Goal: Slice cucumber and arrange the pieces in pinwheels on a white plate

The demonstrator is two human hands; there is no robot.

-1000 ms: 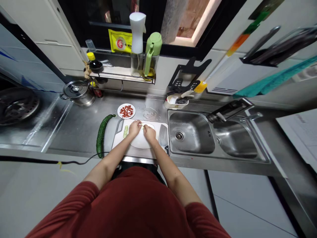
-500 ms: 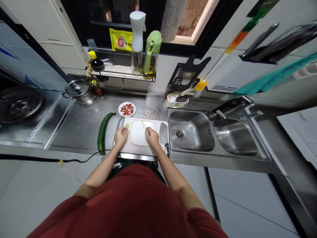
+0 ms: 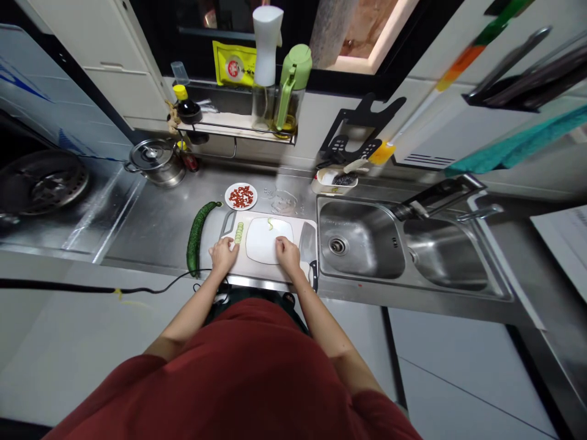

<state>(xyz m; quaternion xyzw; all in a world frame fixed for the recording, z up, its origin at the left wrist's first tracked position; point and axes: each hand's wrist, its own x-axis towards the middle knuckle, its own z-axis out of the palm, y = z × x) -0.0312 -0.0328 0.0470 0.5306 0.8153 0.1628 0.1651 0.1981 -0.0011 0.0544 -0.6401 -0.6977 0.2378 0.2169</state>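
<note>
My left hand (image 3: 222, 254) is at the left part of the cutting board (image 3: 238, 266), its fingertips at the near end of a row of pale green slices (image 3: 239, 232). Its fingers are partly spread; whether they touch a slice is too small to tell. A white square plate (image 3: 263, 244) lies on the board, with a curved green piece (image 3: 270, 224) near its far edge. Over the plate's right side my right hand (image 3: 287, 252) is closed in a pinch, and what it holds cannot be made out. A knife (image 3: 308, 241) rests at the board's right.
Left of the board lies a long green cucumber (image 3: 196, 235). Behind it stand a plate of red pieces (image 3: 241, 197) and a steel pot (image 3: 156, 162). To the right is a double sink (image 3: 362, 241). A shelf (image 3: 238, 129) holds bottles.
The camera view has shifted slightly. My left hand has moved nearer to me and left, uncovering more of the row of slices. My right hand remains pinched over the plate.
</note>
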